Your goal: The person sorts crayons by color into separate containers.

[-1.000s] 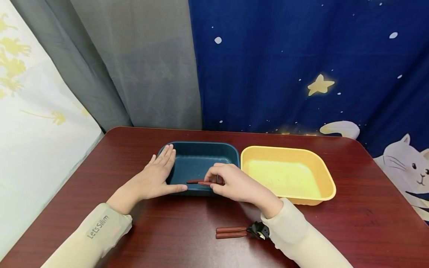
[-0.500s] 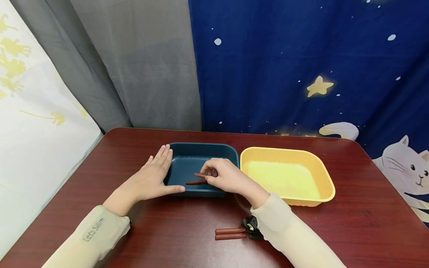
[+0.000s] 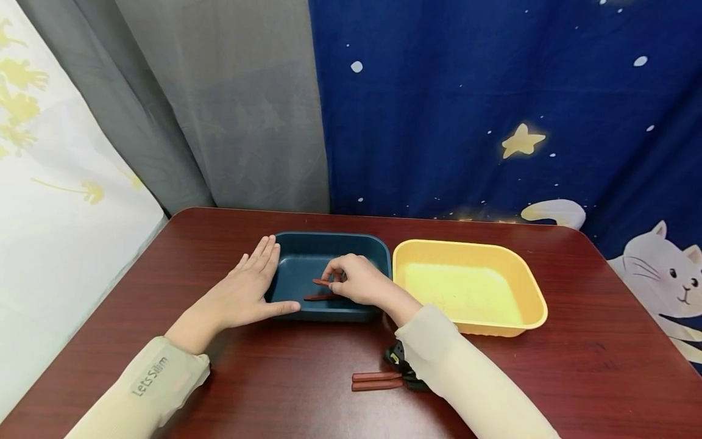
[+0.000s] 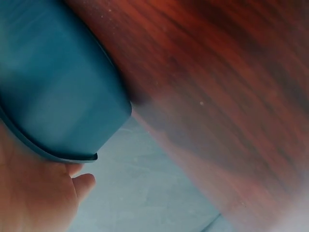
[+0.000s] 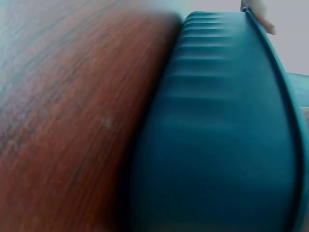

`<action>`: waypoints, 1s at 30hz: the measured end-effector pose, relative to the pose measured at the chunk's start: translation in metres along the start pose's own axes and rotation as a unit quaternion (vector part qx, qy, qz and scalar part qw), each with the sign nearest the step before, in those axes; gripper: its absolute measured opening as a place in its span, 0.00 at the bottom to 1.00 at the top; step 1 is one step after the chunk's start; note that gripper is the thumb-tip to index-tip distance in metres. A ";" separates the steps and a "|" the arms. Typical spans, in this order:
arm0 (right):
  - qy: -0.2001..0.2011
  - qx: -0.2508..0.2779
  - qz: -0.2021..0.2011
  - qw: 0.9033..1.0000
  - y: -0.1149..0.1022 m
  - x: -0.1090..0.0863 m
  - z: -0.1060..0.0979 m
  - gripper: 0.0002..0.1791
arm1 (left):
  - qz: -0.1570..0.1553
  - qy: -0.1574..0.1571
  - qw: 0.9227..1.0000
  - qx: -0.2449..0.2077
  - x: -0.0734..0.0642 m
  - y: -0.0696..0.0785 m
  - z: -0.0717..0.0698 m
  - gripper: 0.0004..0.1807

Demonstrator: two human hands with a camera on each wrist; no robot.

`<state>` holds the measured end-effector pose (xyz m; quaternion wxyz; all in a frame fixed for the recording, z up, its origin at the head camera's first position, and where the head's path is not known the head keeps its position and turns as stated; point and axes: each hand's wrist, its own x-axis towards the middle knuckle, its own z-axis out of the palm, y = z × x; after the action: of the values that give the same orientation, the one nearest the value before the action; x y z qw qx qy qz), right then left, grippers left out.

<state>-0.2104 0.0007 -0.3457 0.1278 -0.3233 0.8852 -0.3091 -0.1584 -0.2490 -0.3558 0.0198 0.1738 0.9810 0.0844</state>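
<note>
My left hand (image 3: 244, 292) rests on the left end of the dark blue bin (image 3: 334, 314), fingers straight along the rim and thumb stretched over the front edge. In the left wrist view, part of that hand (image 4: 38, 193) touches the bin's rim. My right hand (image 3: 356, 279) is inside the bin, pinching a slim reddish-brown stick-like piece (image 3: 320, 282) between thumb and fingers. A second reddish-brown piece (image 3: 318, 297) lies on the bin floor below it, its right end hidden by the hand. The right wrist view shows only the bin's outer wall (image 5: 217, 121).
A yellow bin (image 3: 471, 292) stands right beside the blue one. On the table (image 3: 285, 390), two reddish-brown handles (image 3: 377, 381) lie side by side, their right ends near black parts (image 3: 403, 360) partly behind the right sleeve. Curtains (image 3: 439, 122) hang behind.
My right hand has moved left and farther back in the blue bin, lifting one brown piece apart from the other. The left hand has stayed almost in place.
</note>
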 end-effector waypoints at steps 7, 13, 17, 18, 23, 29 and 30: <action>-0.005 -0.004 0.021 1.000 0.007 0.005 0.005 0.07 | 0.008 0.004 1.000 0.000 0.002 0.001 0.002 0.66; -0.008 -0.015 0.028 0.999 0.007 0.005 0.008 0.07 | 0.009 0.004 1.000 -0.007 0.000 -0.002 0.003 0.65; -0.007 -0.025 0.026 0.999 0.007 0.005 0.009 0.07 | 0.008 0.004 1.000 -0.013 0.000 -0.003 0.004 0.66; -0.008 -0.026 0.026 0.999 0.007 0.005 0.009 0.07 | 0.007 0.003 1.000 -0.014 0.000 -0.002 0.003 0.66; -0.007 -0.031 0.035 0.999 0.008 0.005 0.010 0.07 | 0.008 0.003 1.000 -0.018 -0.001 -0.002 0.003 0.65; -0.001 -0.036 0.053 0.998 0.009 0.004 0.011 0.07 | 0.009 0.000 1.000 -0.016 -0.001 -0.002 0.003 0.65; -0.001 -0.035 0.057 0.998 0.009 0.004 0.011 0.07 | 0.009 0.001 1.000 -0.016 -0.001 -0.002 0.003 0.65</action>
<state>-0.2129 -0.0018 -0.3604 0.1344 -0.2770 0.9124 -0.2697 -0.1578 -0.2505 -0.3592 0.0212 0.1823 0.9779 0.0999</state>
